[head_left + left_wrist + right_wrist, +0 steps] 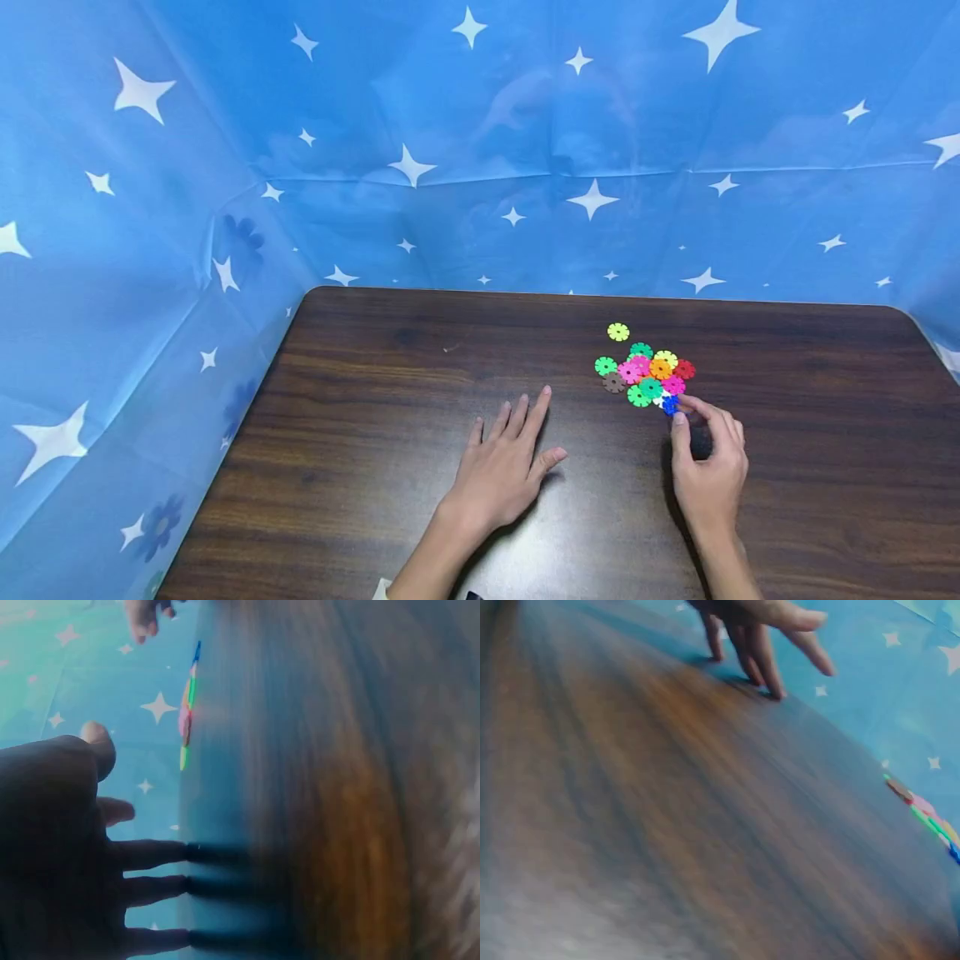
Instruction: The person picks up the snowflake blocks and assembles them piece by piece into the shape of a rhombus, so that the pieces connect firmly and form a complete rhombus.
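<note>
A pile of flat notched plastic discs lies right of centre on the table, seen in the head view. At its near edge is a blue disc (671,406) beside a white disc (660,401); pink disc (674,385) and teal disc (651,388) lie just behind. My right hand (712,458) is by the blue disc, thumb and index finger bent with a gap between them. The left wrist view shows this right hand (146,616) raised off the tabletop, apart from the discs. Fingers spread, my left hand (501,471) touches the table with its fingertips left of the pile.
A yellow disc (618,332) lies apart behind the pile, and a green disc (605,366) sits at its left edge. The dark wooden table (360,417) ends at a blue star-patterned curtain (480,125) at the back and left.
</note>
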Motion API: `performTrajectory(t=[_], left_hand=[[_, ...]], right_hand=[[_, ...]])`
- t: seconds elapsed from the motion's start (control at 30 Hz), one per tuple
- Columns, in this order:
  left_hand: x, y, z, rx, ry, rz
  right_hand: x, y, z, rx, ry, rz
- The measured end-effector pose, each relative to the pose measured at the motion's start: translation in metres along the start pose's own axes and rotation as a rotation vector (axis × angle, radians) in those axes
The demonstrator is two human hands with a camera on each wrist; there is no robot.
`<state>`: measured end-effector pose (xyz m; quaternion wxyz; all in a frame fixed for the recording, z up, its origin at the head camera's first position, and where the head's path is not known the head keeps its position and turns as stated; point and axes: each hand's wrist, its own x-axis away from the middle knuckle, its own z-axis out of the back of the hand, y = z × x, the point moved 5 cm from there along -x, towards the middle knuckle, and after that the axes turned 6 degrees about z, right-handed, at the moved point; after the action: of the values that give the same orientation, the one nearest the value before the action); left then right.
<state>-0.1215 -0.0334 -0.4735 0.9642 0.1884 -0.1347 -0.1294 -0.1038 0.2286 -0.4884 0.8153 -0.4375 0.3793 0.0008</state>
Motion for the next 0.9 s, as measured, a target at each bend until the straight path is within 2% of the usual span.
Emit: performTrajectory(t=[0.07,0.1,0.17,0.23,0.37,0.47,0.57,0.7,0.8,0.9], left_hand=[[0.000,0.000,-0.001,0.008,-0.014,0.003],[0.000,0.001,-0.002,0.010,-0.019,-0.002],[0.000,0.002,-0.002,0.016,-0.029,-0.010],[0.000,0.003,-0.002,0.027,-0.035,-0.018],[-0.001,0.004,-0.001,0.051,-0.043,-0.016],[-0.005,0.008,0.003,0.048,-0.036,0.002],[-0.013,0.018,0.010,-0.012,-0.029,0.034],[-0.030,0.036,0.016,-0.099,-0.057,0.081],[-0.046,0.051,0.017,-0.112,-0.090,0.043],[-0.064,0.067,0.015,-0.117,-0.099,-0.048]], right_hand=[[-0.003,0.010,0.007,0.064,0.046,-0.101],[-0.004,0.014,0.009,0.095,0.031,-0.150],[-0.006,0.022,0.010,0.166,-0.036,-0.226],[-0.008,0.027,0.009,0.231,-0.121,-0.259],[-0.010,0.032,0.005,0.280,-0.224,-0.268],[-0.012,0.032,0.002,0.294,-0.236,-0.273],[-0.015,0.033,-0.003,0.299,-0.231,-0.263],[-0.017,0.034,-0.007,0.310,-0.228,-0.238],[-0.018,0.034,-0.008,0.320,-0.222,-0.235],[-0.018,0.034,-0.007,0.311,-0.211,-0.237]])
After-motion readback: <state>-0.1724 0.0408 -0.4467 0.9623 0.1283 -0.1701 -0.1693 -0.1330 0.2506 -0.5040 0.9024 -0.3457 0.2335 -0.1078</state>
